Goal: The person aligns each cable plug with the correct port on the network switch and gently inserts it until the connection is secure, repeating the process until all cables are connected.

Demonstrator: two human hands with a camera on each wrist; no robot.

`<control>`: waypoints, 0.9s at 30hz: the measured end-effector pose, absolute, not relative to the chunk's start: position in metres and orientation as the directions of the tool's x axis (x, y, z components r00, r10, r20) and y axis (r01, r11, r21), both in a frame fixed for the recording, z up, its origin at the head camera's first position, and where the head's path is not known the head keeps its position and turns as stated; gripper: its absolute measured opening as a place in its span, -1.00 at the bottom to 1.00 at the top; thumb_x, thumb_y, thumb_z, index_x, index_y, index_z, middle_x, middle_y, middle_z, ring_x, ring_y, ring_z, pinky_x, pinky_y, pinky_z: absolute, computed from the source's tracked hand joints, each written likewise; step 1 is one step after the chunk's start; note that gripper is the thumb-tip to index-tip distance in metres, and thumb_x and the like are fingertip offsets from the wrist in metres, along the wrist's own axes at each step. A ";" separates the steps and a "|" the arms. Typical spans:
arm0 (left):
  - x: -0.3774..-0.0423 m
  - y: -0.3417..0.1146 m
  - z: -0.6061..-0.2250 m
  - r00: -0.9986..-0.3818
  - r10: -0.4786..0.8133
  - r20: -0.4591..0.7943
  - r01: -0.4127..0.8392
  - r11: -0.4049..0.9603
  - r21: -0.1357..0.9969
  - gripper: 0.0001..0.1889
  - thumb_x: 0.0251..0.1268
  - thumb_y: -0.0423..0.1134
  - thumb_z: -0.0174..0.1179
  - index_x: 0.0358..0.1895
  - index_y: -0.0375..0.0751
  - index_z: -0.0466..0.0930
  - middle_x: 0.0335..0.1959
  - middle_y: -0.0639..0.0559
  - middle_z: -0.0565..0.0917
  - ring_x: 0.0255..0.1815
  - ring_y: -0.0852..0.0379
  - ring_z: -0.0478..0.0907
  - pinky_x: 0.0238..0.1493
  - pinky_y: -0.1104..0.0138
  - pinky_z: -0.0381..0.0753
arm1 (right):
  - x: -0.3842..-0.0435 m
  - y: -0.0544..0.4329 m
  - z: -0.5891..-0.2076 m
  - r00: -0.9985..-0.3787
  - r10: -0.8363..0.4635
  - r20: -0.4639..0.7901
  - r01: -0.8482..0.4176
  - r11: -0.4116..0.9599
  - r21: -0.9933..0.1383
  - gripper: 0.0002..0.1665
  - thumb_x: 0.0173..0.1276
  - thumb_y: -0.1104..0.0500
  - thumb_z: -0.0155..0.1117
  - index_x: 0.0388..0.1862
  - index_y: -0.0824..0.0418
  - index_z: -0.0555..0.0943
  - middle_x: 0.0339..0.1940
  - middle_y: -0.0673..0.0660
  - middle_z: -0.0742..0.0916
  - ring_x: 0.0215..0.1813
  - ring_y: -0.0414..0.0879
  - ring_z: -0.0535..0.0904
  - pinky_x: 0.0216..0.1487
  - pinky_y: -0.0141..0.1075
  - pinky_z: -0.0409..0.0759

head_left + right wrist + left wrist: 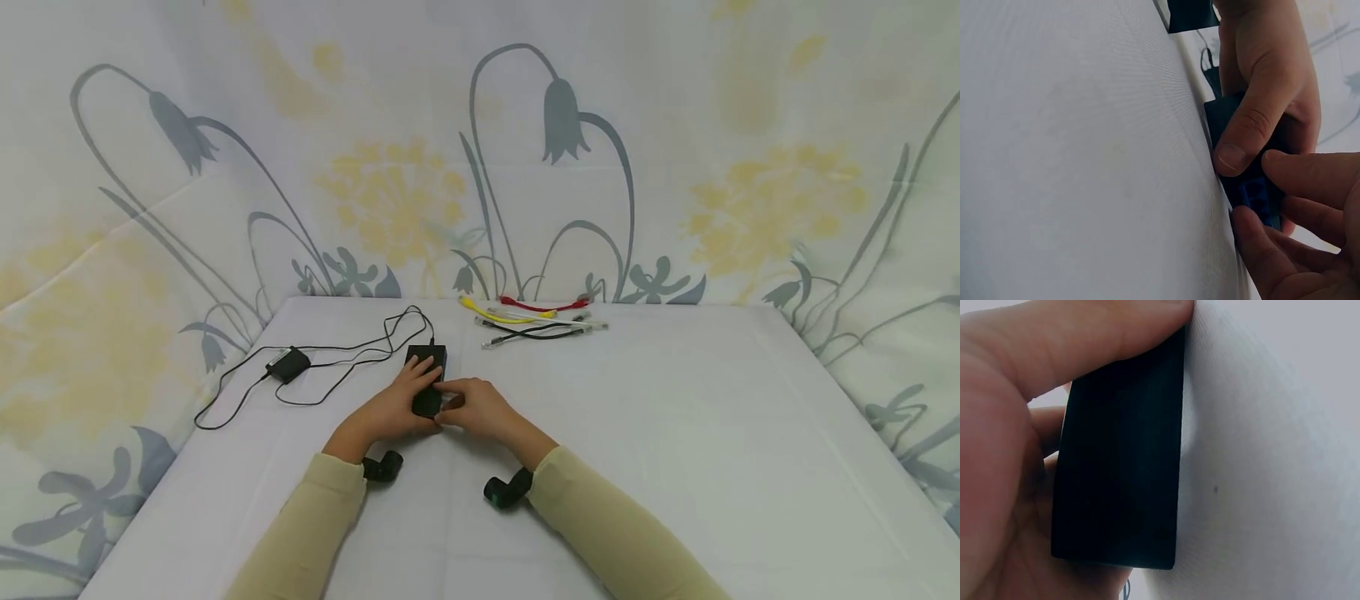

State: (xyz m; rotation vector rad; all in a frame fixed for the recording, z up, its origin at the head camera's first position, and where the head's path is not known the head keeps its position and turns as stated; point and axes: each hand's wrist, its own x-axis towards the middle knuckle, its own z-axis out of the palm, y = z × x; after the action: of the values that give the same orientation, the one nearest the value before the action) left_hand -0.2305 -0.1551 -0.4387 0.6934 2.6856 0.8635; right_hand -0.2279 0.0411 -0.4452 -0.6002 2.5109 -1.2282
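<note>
A small black box with a row of blue ports, like a network switch (427, 403), sits on the white-covered table left of centre. My left hand (396, 408) grips it, with the fingers spread over its top and the thumb along its near end. In the left wrist view the dark flat face of the switch (1119, 469) is framed by the thumb and palm. My right hand (483, 406) holds its right side between fingers and thumb. Those fingertips frame the blue ports (1256, 197) in the right wrist view. Part of its top is hidden under the left fingers.
A thin black cord (381, 350) runs from the box's far end to a black power adapter (288, 365) at the left and loops on the table. Short patch cables lie at the back: a yellow one (487, 312), a red one (546, 307), a white one and black ones.
</note>
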 end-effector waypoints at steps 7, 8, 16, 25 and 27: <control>-0.226 -0.157 -0.439 -0.866 0.492 -0.086 0.349 0.719 0.601 -0.02 0.08 -0.08 0.43 0.54 -0.11 0.06 0.62 -0.03 -0.12 0.61 -0.18 -0.39 0.43 -0.27 -0.01 | -0.227 0.041 -0.445 -0.863 -0.504 -0.044 -0.284 0.554 -0.783 -0.44 0.29 0.10 0.34 0.29 0.07 0.55 0.13 0.07 0.71 0.00 -0.12 0.69 -0.16 -0.33 0.60; -0.226 -0.156 -0.438 -0.864 0.495 -0.091 0.348 0.718 0.603 -0.02 0.08 -0.07 0.43 0.54 -0.11 0.06 0.62 -0.02 -0.13 0.61 -0.17 -0.40 0.43 -0.27 -0.01 | -0.227 0.042 -0.445 -0.864 -0.502 -0.038 -0.290 0.559 -0.777 -0.46 0.30 0.11 0.34 0.28 0.08 0.56 0.12 0.07 0.71 0.00 -0.11 0.69 -0.16 -0.33 0.60; -0.227 -0.155 -0.436 -0.866 0.491 -0.090 0.345 0.720 0.602 -0.02 0.08 -0.06 0.43 0.55 -0.08 0.05 0.62 -0.01 -0.13 0.62 -0.14 -0.41 0.45 -0.24 -0.01 | -0.229 0.047 -0.443 -0.877 -0.478 0.040 -0.345 0.570 -0.745 -0.62 0.34 0.14 0.28 0.13 0.11 0.65 0.09 0.05 0.72 0.01 -0.10 0.69 -0.10 -0.30 0.62; -0.231 -0.154 -0.440 -0.868 0.482 -0.120 0.326 0.736 0.593 0.00 0.09 -0.02 0.41 0.56 -0.02 0.00 0.62 0.07 -0.18 0.62 -0.08 -0.44 0.47 -0.19 0.01 | -0.239 0.058 -0.445 -0.923 -0.375 0.087 -0.322 0.629 -0.707 -0.67 0.35 0.16 0.27 0.09 0.08 0.67 0.09 0.05 0.70 0.06 -0.05 0.64 0.09 -0.15 0.59; -0.232 -0.154 -0.441 -0.869 0.480 -0.122 0.326 0.739 0.589 -0.01 0.09 -0.02 0.41 0.56 -0.01 0.00 0.62 0.08 -0.18 0.62 -0.06 -0.45 0.48 -0.17 0.00 | -0.242 0.061 -0.445 -0.932 -0.349 0.093 -0.311 0.641 -0.701 -0.67 0.34 0.16 0.29 0.08 0.08 0.68 0.09 0.05 0.71 0.10 -0.04 0.62 0.14 -0.12 0.57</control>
State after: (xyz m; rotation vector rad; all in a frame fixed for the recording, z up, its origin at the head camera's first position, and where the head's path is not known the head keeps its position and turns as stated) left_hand -0.2320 -0.1542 -0.4413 0.6331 2.6754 0.8330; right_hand -0.2423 0.0609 -0.4453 -0.5636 2.8001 -1.1815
